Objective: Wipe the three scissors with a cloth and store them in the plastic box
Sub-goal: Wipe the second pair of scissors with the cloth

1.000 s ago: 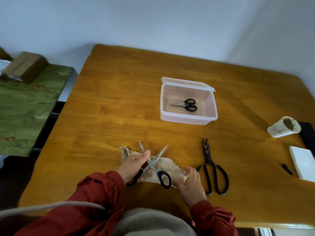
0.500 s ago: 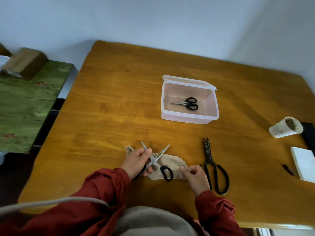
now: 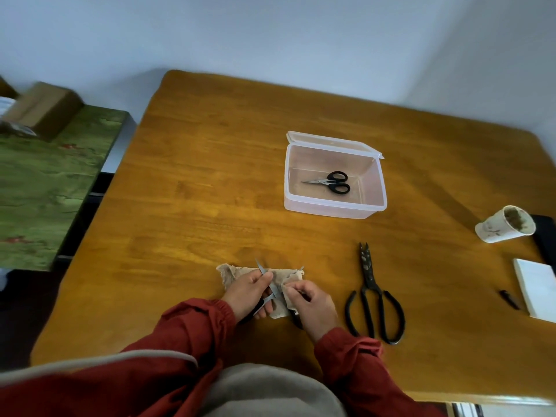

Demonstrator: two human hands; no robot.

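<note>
Both hands busy; your left hand (image 3: 248,293) clamps its fingers (image 3: 265,276) on the open scissors (image 3: 274,292); your right hand (image 3: 314,307) pinches the cloth (image 3: 230,273).

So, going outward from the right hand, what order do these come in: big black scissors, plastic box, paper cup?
1. Big black scissors, just right of the right hand.
2. Plastic box, farther back, mid-table.
3. Paper cup, far right edge.
</note>
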